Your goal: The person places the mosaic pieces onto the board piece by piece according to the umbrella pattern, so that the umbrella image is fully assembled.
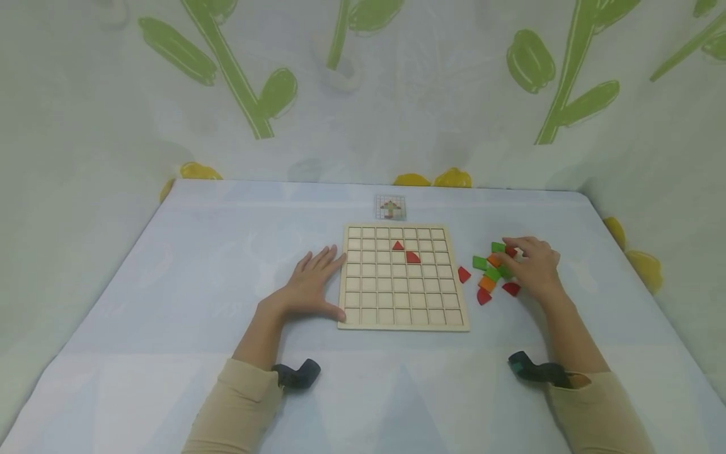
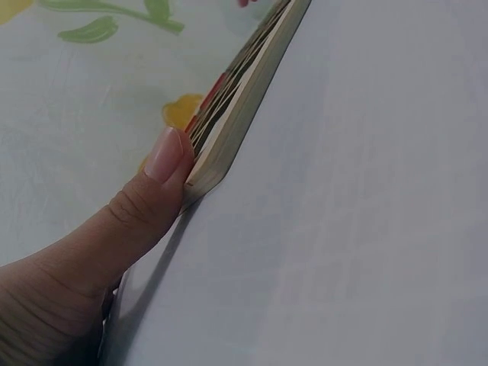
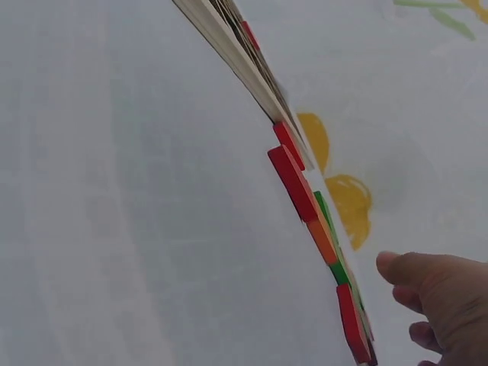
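A square wooden grid board [image 1: 386,301] lies on the table with a red triangle [image 1: 398,246] and a red quarter-round piece [image 1: 413,257] in its cells. My left hand [image 1: 309,289] rests along the board's left edge, fingers spread, thumb at the near corner; the left wrist view shows the thumb [image 2: 156,179] against that corner. My right hand [image 1: 533,265] hovers over loose pieces to the board's right, thumb and forefinger apart. A red piece [image 1: 511,251] shows between those fingertips in the head view. Green [image 1: 479,263], orange [image 1: 486,284] and red [image 1: 483,296] pieces lie around them.
A small pattern card [image 1: 390,207] with a coloured figure on a grid lies beyond the board. One red piece [image 1: 464,275] is close to the board's right edge. Behind the table hangs a pale backdrop [image 1: 420,94] with green leaves. Dark bands [image 1: 535,371] circle both wrists.
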### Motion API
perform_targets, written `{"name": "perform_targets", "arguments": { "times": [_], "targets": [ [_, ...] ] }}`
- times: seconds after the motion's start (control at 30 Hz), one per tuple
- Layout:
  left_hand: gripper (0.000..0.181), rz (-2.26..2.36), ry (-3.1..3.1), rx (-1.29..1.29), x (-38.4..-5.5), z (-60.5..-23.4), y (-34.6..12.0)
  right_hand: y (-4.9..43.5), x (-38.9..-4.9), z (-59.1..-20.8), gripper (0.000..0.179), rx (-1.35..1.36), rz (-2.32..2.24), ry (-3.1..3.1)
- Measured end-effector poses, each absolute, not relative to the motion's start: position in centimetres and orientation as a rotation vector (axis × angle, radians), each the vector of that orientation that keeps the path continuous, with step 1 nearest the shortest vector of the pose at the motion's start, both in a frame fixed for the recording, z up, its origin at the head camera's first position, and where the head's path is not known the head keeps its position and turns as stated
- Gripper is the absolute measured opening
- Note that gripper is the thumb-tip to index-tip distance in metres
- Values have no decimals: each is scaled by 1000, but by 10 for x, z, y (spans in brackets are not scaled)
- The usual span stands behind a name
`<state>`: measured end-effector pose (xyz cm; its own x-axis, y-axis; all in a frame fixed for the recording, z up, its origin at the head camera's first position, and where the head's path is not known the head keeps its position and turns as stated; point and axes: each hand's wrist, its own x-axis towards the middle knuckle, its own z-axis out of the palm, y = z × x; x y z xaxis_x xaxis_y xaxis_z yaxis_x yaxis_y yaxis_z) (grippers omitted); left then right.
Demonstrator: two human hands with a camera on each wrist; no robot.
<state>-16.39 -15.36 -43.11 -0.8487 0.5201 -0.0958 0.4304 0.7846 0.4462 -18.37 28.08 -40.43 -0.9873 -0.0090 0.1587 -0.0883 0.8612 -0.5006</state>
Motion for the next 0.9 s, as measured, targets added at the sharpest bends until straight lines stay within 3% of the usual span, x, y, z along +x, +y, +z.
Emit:
{"name": "perform_targets", "arguments": {
  "times": [0.63, 0.9],
  "targets": [
    [121, 606, 2755, 728, -163, -426, -154, 303, -196, -407, 37, 53, 845, -3001],
    [120, 612, 2746, 725, -162, -425, -153, 304, -198, -409, 45, -61, 869, -3029]
  ]
}}
